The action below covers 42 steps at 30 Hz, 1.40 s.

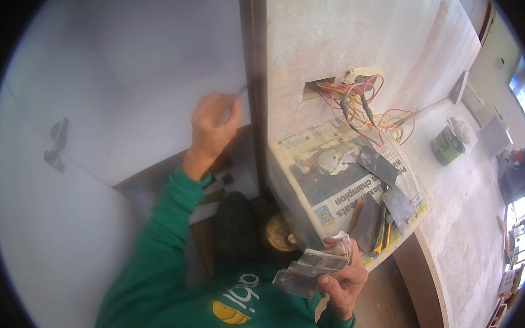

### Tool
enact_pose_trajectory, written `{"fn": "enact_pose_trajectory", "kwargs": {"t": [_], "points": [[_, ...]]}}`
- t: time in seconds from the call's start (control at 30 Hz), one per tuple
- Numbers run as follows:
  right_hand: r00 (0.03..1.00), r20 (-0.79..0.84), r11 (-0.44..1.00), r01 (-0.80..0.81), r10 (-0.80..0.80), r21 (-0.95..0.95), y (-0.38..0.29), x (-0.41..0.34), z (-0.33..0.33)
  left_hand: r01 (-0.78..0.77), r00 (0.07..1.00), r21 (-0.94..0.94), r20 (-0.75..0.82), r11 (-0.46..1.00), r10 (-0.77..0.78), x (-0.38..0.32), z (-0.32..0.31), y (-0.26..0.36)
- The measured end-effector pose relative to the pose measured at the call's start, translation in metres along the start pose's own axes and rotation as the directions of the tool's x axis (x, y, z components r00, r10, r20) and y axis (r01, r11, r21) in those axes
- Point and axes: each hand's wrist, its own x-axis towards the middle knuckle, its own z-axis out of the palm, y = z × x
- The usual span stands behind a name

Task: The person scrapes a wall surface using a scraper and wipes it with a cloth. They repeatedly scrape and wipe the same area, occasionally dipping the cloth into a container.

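Note:
My left hand point(216, 126) is closed around a thin tool, probably a small blade, largely hidden by my fingers. The tool's tip reaches the dark vertical edge strip point(255, 93) between a white panel point(168, 71) and a pale panel point(349, 30). Low in front of my chest, my right hand point(344, 277) grips a worn grey plate with a folded, layered surface point(312, 270). A pale lump, perhaps putty or crumpled paper point(339, 245), sits in the same hand above the plate. My thumb presses the plate's near edge.
Newspaper point(336, 204) covers the ledge, holding flat metal blades point(378, 164), a yellow-and-black utility knife point(384, 238) and a whitish lump point(329, 161). Loose wires point(357, 101) hang from a cutout beside an electrical box point(362, 76). A green tub point(448, 145) stands beyond; a person point(517, 173) is far right.

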Motion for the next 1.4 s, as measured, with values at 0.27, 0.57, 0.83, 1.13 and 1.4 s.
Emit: {"fn": "enact_pose_trajectory", "kwargs": {"t": [0.27, 0.57, 0.83, 1.13, 1.4], "points": [[1.000, 0.004, 1.000, 0.023, -0.022, -0.005, 0.003, 0.003, 0.001, 0.062, 0.996, -0.013, -0.071, 0.998, -0.063, 0.013, -0.003, 0.003], [0.999, -0.002, 0.999, 0.036, -0.036, -0.001, 0.002, 0.003, 0.001, -0.064, 0.998, 0.046, -0.007, 0.997, 0.064, -0.008, 0.003, -0.002], [0.999, 0.014, 0.999, 0.033, -0.033, -0.004, 0.003, 0.004, 0.000, 0.330, 0.942, -0.182, 0.130, 0.926, -0.310, 0.001, -0.029, 0.013], [0.999, 0.028, 1.000, 0.019, -0.018, -0.024, 0.002, 0.005, 0.000, 0.345, 0.933, -0.246, -0.016, 0.906, -0.359, 0.019, -0.009, 0.004], [1.000, 0.007, 1.000, 0.025, -0.025, -0.019, 0.004, 0.004, 0.000, 0.166, 0.982, -0.092, -0.072, 0.982, -0.173, 0.025, 0.001, 0.011]]}}
